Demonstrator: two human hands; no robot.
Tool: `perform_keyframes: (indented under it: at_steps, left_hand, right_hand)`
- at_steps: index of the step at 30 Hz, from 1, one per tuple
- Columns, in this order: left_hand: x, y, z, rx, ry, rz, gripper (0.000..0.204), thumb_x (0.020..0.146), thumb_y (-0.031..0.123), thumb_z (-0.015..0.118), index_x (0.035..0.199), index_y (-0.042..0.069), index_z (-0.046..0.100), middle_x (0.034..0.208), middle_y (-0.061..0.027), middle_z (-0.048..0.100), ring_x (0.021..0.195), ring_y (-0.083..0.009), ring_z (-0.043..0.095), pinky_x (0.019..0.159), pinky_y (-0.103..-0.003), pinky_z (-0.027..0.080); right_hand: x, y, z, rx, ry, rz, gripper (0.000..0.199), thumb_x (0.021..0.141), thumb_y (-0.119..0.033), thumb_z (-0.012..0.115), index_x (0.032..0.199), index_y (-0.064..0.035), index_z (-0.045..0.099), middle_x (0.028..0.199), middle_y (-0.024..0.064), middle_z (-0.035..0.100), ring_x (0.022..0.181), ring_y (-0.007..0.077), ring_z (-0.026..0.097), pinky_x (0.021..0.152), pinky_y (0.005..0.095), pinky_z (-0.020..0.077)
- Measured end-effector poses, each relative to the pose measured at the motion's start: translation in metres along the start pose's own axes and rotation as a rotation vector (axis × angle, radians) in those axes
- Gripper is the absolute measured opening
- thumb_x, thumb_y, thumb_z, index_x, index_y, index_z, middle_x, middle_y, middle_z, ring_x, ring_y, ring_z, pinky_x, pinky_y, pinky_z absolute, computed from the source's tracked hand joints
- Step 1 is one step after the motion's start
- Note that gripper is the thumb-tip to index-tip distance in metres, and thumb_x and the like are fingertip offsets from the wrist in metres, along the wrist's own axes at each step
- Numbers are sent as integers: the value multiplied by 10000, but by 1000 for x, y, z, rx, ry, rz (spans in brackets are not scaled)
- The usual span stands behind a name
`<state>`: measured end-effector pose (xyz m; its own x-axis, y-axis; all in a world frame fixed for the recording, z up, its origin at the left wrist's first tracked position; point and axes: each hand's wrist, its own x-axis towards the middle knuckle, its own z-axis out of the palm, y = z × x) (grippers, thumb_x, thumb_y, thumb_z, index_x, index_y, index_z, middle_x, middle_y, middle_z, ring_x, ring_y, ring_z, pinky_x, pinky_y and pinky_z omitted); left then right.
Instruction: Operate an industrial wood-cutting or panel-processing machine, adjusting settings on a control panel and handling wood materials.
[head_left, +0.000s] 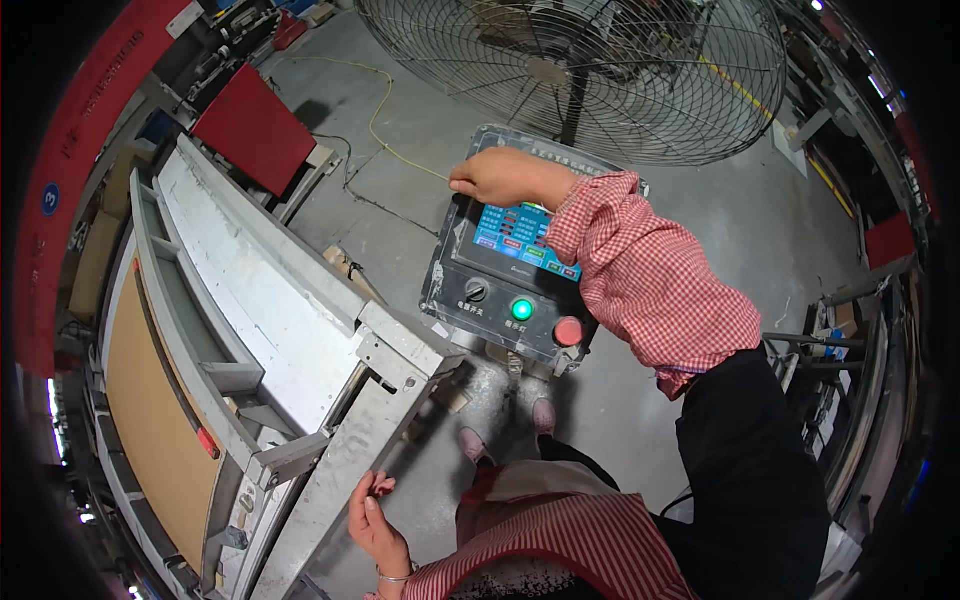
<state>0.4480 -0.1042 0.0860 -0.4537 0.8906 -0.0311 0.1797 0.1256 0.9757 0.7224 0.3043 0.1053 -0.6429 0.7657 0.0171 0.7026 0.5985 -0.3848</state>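
Note:
A dark control box (448,290) stands in front of me, with a lit touchscreen (490,237), a black rotary switch (476,291), a glowing green indicator light (522,309) and a red push button (568,332). My right hand (508,178) is over the box's upper left part with its fingers curled down, covering the top of the screen. What those fingertips touch or hold is hidden. Lower down, my left hand (378,525) hangs beside the grey metal frame (340,500), fingers loosely bent and apart, holding nothing visible.
A large wire-caged fan (550,70) stands beyond the box. On the left is a long machine bed with a white surface (270,290) and a tan board (155,410). A red panel (253,130) stands behind it. A yellow cord (378,120) crosses the floor; metal racks (860,330) line the right.

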Motion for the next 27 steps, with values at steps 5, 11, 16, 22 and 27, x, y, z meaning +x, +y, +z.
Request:
perform_keyframes:
  at_steps: [5,11,16,22,27]
  left_hand:
    - [1,0,7,47,-47,-10,335,970,132,394,1189,-65,555,1034,-178,644,898,-218,619,849,-342,478]
    - [-3,-27,24,42,-134,-119,319,968,120,402,1173,-64,563,982,-159,647,877,-215,621,835,-340,487]
    - [1,-50,45,46,-203,-204,327,985,151,396,1175,-50,570,945,-144,640,841,-204,609,812,-335,478]
    - [10,-69,60,105,-263,-249,337,979,151,384,1177,-56,561,937,-152,638,839,-206,612,810,-342,482]
    - [17,-74,67,45,-302,-304,316,954,77,394,1181,-75,554,963,-163,643,899,-218,619,868,-340,473]
  right_hand:
    - [3,0,-4,-3,-61,2,323,959,-325,442,1008,-61,622,914,187,648,876,389,600,763,471,456]
    - [4,4,-9,0,-205,-96,344,963,-339,426,1011,-67,632,889,178,648,876,379,602,775,466,457]
    - [5,0,-15,-27,-238,-99,350,966,-340,420,1006,-72,640,885,176,649,866,365,607,773,458,461]
    - [8,1,-12,-47,-202,-139,353,967,-332,420,977,-61,646,841,172,648,822,368,609,749,457,470]
    - [8,3,-7,-85,-163,-137,351,965,-325,428,954,-49,645,812,172,647,790,376,609,726,461,475]
